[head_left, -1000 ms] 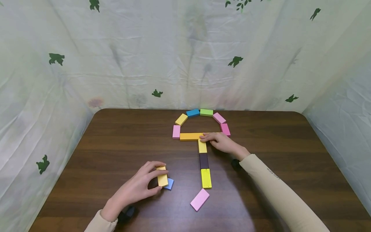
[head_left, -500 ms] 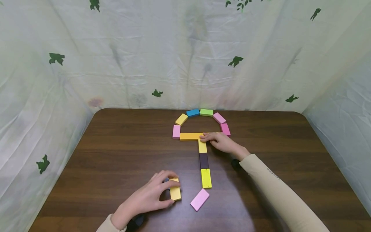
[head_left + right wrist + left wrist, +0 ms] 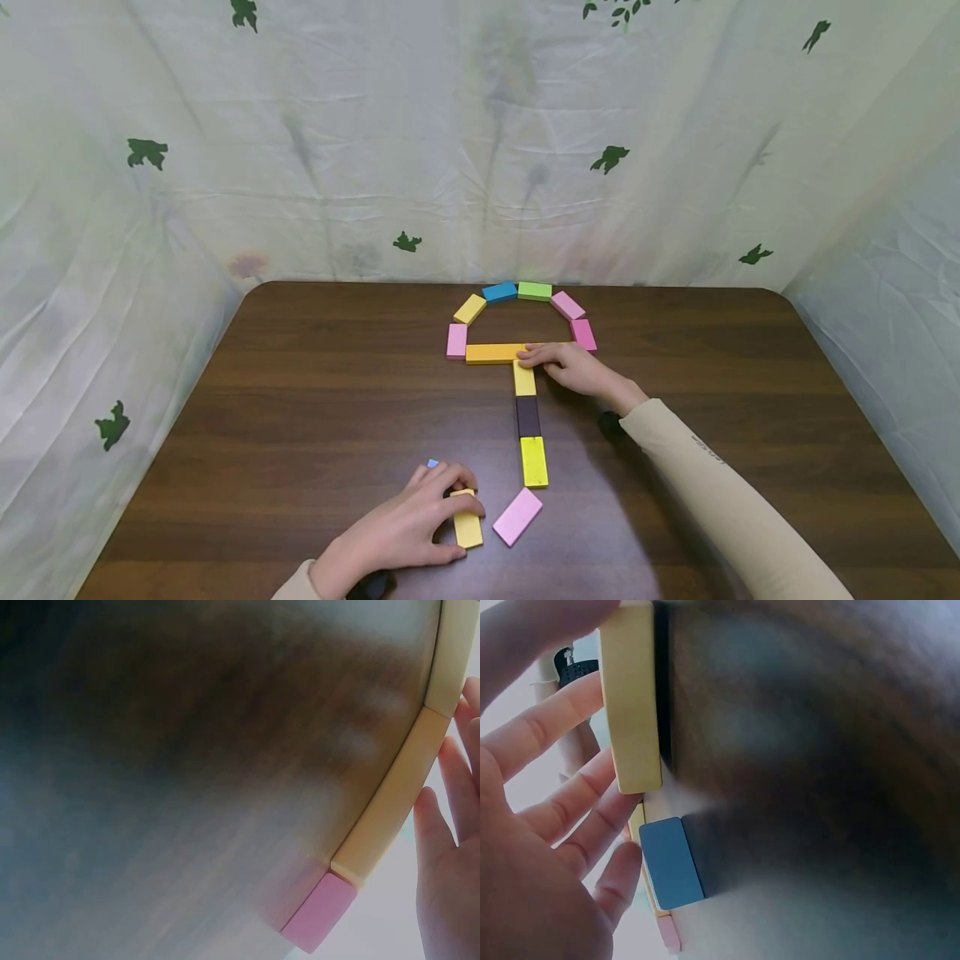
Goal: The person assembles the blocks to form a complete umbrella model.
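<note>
My left hand [image 3: 401, 523] pinches a pale yellow block [image 3: 469, 532] between thumb and fingers, low over the table and just left of a tilted pink block [image 3: 517, 517]. The left wrist view shows that yellow block [image 3: 632, 705] at the fingertips, with a blue block [image 3: 673, 862] beside the little finger. From above, the hand hides most of the blue block. My right hand [image 3: 576, 369] rests its fingertips on the long orange block [image 3: 491, 354], where the column of blocks meets it. In the right wrist view the fingers lie along the orange block [image 3: 394, 799].
Under the orange block runs a column: yellow block [image 3: 524, 378], dark block [image 3: 528, 417], bright yellow block [image 3: 534, 462]. An arch of several blocks, including a blue one [image 3: 499, 292] and a green one [image 3: 535, 292], curves above it near the table's [image 3: 337, 358] back edge.
My left hand has moved right and toward the near edge with the pale yellow block, closer to the pink block. It now covers most of the blue block. The right hand has stayed put.
</note>
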Demonstrator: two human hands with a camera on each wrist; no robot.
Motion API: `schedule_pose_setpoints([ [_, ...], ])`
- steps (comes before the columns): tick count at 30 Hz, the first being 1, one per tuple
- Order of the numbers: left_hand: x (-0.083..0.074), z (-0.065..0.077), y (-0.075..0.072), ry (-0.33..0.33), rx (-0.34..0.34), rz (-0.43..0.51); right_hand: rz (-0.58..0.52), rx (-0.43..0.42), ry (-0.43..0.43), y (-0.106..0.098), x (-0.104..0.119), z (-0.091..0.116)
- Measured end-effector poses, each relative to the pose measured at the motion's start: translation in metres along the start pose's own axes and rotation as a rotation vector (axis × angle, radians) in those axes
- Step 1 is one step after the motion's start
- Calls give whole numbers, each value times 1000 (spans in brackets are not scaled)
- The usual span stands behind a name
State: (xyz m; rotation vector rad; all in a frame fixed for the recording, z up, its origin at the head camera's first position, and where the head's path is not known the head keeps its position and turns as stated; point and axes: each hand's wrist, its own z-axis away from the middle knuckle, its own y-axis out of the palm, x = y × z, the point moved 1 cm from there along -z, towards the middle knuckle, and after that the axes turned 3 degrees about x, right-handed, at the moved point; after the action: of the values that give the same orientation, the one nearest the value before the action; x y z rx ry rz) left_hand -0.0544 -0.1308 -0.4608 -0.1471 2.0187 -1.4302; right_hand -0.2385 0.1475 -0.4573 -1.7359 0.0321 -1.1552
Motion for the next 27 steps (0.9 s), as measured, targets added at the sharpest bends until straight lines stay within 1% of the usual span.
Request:
schedule_pose_setpoints([
  [3,0,-1,0,4,2,-40,3,0,3,0,1,0],
  [6,0,-1,0,7,19,-70,1,1,4,0,2,1],
  [12,-1,-1,-1,27,53,-81,-3,2,4,0,2,0],
  [16,-2,-1,0,28,66,-83,-10,3,7,0,1,0],
  [21,-2,-2,1,16,64,-85,-18,4,15,0,2,1],
  [27,-1,-4,2,22,61,-106,-7,1,12,0,1,1],
])
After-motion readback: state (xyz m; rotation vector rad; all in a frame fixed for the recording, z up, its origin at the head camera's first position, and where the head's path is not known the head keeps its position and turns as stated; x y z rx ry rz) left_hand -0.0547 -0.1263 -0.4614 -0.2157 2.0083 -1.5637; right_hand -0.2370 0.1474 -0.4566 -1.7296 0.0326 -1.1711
